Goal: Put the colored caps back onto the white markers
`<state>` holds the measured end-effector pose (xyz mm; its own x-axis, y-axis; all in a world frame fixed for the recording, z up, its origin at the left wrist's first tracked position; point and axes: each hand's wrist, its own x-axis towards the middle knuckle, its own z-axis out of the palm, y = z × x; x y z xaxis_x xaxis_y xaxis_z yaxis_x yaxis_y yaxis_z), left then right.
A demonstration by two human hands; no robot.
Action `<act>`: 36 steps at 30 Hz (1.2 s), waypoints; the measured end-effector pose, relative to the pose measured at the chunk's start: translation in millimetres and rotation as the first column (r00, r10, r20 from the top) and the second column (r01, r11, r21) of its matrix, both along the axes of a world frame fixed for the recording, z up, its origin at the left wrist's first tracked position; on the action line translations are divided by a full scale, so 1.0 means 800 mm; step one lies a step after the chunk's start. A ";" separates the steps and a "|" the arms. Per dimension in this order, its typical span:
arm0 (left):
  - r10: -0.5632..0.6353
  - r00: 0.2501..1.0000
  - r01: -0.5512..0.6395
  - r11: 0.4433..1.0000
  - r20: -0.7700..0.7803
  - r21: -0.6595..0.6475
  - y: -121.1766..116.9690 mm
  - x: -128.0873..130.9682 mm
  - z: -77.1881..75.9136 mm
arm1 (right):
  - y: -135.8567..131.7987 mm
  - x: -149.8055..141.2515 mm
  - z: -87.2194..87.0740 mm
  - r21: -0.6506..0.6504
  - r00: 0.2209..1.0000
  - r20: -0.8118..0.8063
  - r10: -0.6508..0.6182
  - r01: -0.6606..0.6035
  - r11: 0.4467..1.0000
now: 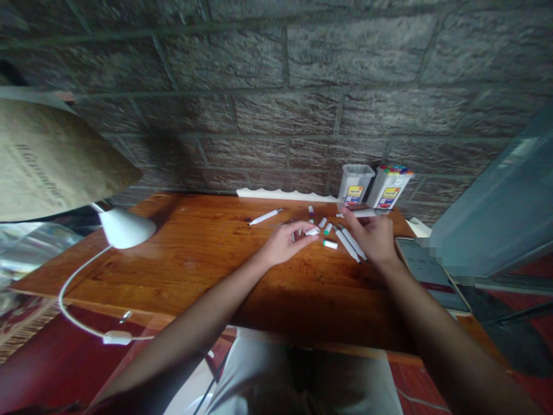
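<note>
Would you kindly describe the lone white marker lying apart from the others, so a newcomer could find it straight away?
Start at the wooden table under the brick wall. Left of the scattered markers near the left hand lies one long white marker, by itself on bare wood. Unlike the short pieces clustered by the hands, it is full length, angled, with a dark tip at its left end.

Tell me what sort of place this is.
Probably a home desk or hobby corner: a wooden desk against a brick wall, a white desk lamp, and marker tubs with loose markers spread under both hands.
</note>
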<state>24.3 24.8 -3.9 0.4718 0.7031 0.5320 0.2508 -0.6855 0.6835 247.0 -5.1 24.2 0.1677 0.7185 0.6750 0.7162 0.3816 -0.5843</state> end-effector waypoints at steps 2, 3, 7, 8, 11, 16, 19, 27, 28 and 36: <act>-0.034 0.995 0.042 0.996 -0.097 0.075 0.002 -0.001 -0.001 | 0.001 0.002 -0.001 0.002 0.999 -0.031 -0.011 0.012 1.000; -0.047 0.988 0.065 0.991 -0.150 0.114 0.002 -0.001 -0.002 | 0.001 0.002 -0.002 0.002 0.999 -0.038 -0.010 0.010 1.000; -0.029 0.951 0.093 0.976 -0.308 0.196 0.006 -0.004 -0.007 | 0.000 -0.002 -0.004 -0.063 1.000 -0.014 0.011 -0.012 0.998; -0.016 0.945 0.086 0.976 -0.327 0.200 0.007 -0.005 -0.008 | -0.001 -0.002 -0.004 -0.080 1.000 -0.012 0.011 -0.012 0.997; 0.025 0.937 0.045 0.980 -0.347 0.194 0.009 -0.007 -0.012 | -0.001 -0.003 -0.005 -0.105 1.000 -0.017 -0.004 0.002 0.994; 0.050 0.940 0.013 0.983 -0.337 0.183 0.009 -0.006 -0.013 | -0.002 -0.003 -0.004 -0.119 1.000 -0.026 -0.009 0.006 0.993; 0.085 0.937 -0.016 0.980 -0.339 0.201 0.013 -0.010 -0.009 | -0.003 -0.004 -0.002 -0.114 0.999 -0.044 -0.017 0.012 0.993; 0.666 0.551 -0.600 0.735 -0.503 0.315 0.055 -0.082 0.004 | 0.001 0.006 -0.003 -0.188 0.996 -0.080 0.042 -0.057 0.981; 0.660 0.489 -0.626 0.721 -0.570 0.296 0.058 -0.089 0.004 | 0.002 0.007 -0.003 -0.207 0.996 -0.071 0.059 -0.073 0.976; 0.539 0.684 -0.546 0.825 -0.492 0.145 0.051 -0.073 0.005 | 0.007 0.011 -0.007 -0.316 0.979 -0.137 0.152 -0.189 0.930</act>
